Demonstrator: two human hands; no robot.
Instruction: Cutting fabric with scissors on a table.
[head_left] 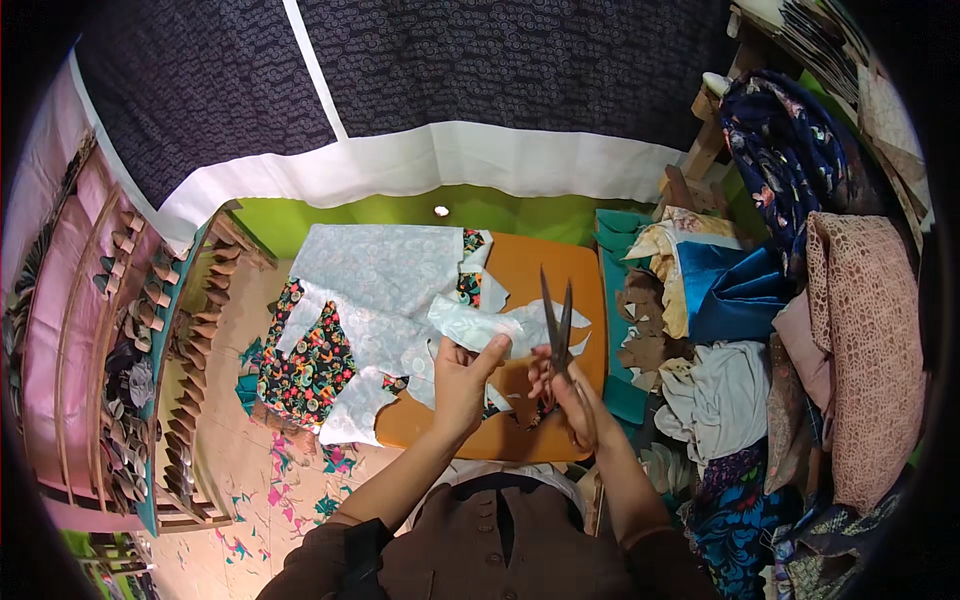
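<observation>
Between the thumb and fingers of my left hand (pixel 466 385) is a cut fabric piece (pixel 468 324), its pale reverse side showing, raised above the table. My right hand (pixel 572 402) grips a pair of dark scissors (pixel 559 335) by the handles. The blades are parted and point away from me, to the right of the piece and apart from it. Below lies a larger patterned cloth (pixel 375 265) with its pale back up; a folded part shows a black floral print (pixel 322 345). Small pale scraps lie around and beneath my hands.
The orange table (pixel 545 262) has rounded corners. Folded and heaped fabrics, including a blue satin cloth (pixel 725 290), crowd the right side. Wooden racks of shoe-shaped pieces (pixel 195 365) stand left. Coloured scraps (pixel 285 490) litter the floor. A dark curtain (pixel 500 75) hangs beyond.
</observation>
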